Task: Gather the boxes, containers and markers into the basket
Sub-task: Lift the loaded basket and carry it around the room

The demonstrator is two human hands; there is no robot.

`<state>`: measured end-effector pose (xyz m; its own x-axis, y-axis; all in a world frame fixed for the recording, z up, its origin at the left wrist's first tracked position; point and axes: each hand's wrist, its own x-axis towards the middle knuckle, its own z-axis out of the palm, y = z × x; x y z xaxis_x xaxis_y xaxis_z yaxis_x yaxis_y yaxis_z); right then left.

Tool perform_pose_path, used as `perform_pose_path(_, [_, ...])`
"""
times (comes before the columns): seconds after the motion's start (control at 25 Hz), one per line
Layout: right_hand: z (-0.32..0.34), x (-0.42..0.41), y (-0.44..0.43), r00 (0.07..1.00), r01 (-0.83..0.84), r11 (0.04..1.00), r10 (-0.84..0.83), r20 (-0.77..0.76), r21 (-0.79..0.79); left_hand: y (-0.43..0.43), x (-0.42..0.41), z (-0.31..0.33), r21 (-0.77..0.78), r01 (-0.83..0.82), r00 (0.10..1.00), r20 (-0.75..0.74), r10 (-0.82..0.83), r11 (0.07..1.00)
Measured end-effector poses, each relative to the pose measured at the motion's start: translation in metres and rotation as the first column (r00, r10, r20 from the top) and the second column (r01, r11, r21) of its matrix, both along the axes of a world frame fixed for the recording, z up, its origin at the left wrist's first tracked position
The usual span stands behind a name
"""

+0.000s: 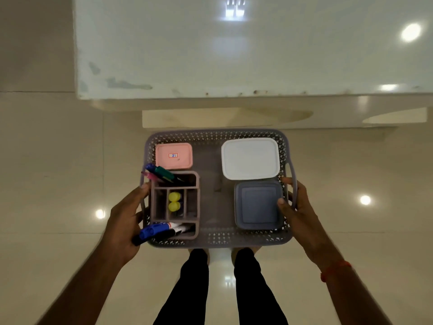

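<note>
My left hand [126, 216] and right hand [302, 214] grip the basket [218, 239] by its side handles. Near left corner: an organizer [198, 198] holding markers [157, 231] and two yellow caps [174, 201]. Near right: grey box [257, 205]. Far corners: pink box [173, 156], white box [250, 158].

Glossy tiled floor [58, 160], white table [234, 55]

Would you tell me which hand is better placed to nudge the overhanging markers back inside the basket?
Probably left. The left hand grips the basket side right beside the blue marker and black marker overhanging its rim; the right hand holds the far handle.
</note>
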<state>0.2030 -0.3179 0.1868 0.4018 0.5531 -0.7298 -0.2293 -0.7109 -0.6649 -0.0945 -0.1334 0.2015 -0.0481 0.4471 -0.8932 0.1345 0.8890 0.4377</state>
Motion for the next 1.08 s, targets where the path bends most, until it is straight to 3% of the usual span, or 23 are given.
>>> perform_pose_path(0.28, [-0.098, 0.014, 0.011, 0.982, 0.162, 0.985, -0.154, 0.109, -0.066, 0.016, 0.016, -0.087, -0.053, 0.156, 0.969, 0.202, -0.143, 0.986])
perform_pose_path(0.52, [-0.136, 0.018, 0.029, 0.965, 0.232, 0.963, -0.210, 0.156, -0.136, 0.037, 0.029, -0.103, -0.056, 0.174, 0.949, 0.277, -0.153, 0.983])
perform_pose_path(0.56, [-0.140, 0.019, 0.034, 0.961, 0.245, 0.959, -0.220, 0.166, -0.146, 0.047, 0.034, -0.112, -0.166, 0.158, 0.976, 0.173, -0.129, 0.973])
perform_pose_path(0.6, [-0.143, 0.019, 0.038, 0.958, 0.256, 0.954, -0.229, 0.175, -0.155, 0.061, 0.044, -0.115, -0.434, 0.069, 0.993, 0.113, -0.022, 0.898])
perform_pose_path(0.64, [-0.146, 0.021, 0.044, 0.954, 0.268, 0.950, -0.239, 0.182, -0.162, 0.049, 0.047, -0.124, -0.423, -0.019, 0.996, 0.073, 0.055, 0.906])
perform_pose_path(0.68, [-0.149, 0.023, 0.050, 0.950, 0.281, 0.945, -0.249, 0.187, -0.170, 0.021, 0.057, -0.142, -0.365, 0.079, 0.994, -0.043, -0.102, 0.928])
perform_pose_path(0.72, [-0.151, 0.026, 0.056, 0.947, 0.291, 0.940, -0.257, 0.192, -0.176, -0.008, 0.066, -0.165, -0.298, 0.244, 0.917, -0.239, -0.320, 0.923])
perform_pose_path(0.76, [-0.154, 0.029, 0.064, 0.945, 0.299, 0.937, -0.263, 0.196, -0.180, -0.025, 0.074, -0.186, -0.362, 0.368, 0.798, -0.350, -0.491, 0.856])
perform_pose_path(0.8, [-0.157, 0.032, 0.071, 0.943, 0.302, 0.936, -0.266, 0.199, -0.181, -0.035, 0.073, -0.204, -0.366, 0.472, 0.673, -0.438, -0.596, 0.802])
perform_pose_path(0.84, [-0.160, 0.035, 0.079, 0.943, 0.301, 0.936, -0.263, 0.203, -0.182, -0.031, 0.066, -0.219, -0.282, 0.515, 0.631, -0.515, -0.581, 0.809])
perform_pose_path(0.88, [-0.163, 0.039, 0.087, 0.944, 0.294, 0.939, -0.256, 0.207, -0.180, -0.032, 0.068, -0.220, -0.225, 0.559, 0.601, -0.554, -0.577, 0.798])
perform_pose_path(0.92, [-0.166, 0.042, 0.095, 0.946, 0.283, 0.943, -0.245, 0.211, -0.177, -0.029, 0.070, -0.217, -0.221, 0.522, 0.626, -0.557, -0.546, 0.824])
perform_pose_path(1.0, [-0.171, 0.048, 0.111, 0.952, 0.260, 0.950, -0.222, 0.209, -0.175, -0.032, 0.069, -0.223, -0.272, 0.473, 0.639, -0.549, -0.539, 0.838])
perform_pose_path(1.04, [-0.172, 0.051, 0.119, 0.954, 0.252, 0.952, -0.215, 0.208, -0.175, -0.030, 0.069, -0.224, -0.280, 0.548, 0.577, -0.555, -0.599, 0.788])
perform_pose_path(1.08, [-0.172, 0.055, 0.126, 0.956, 0.248, 0.953, -0.212, 0.204, -0.172, -0.032, 0.071, -0.225, -0.301, 0.530, 0.606, -0.520, -0.603, 0.793])
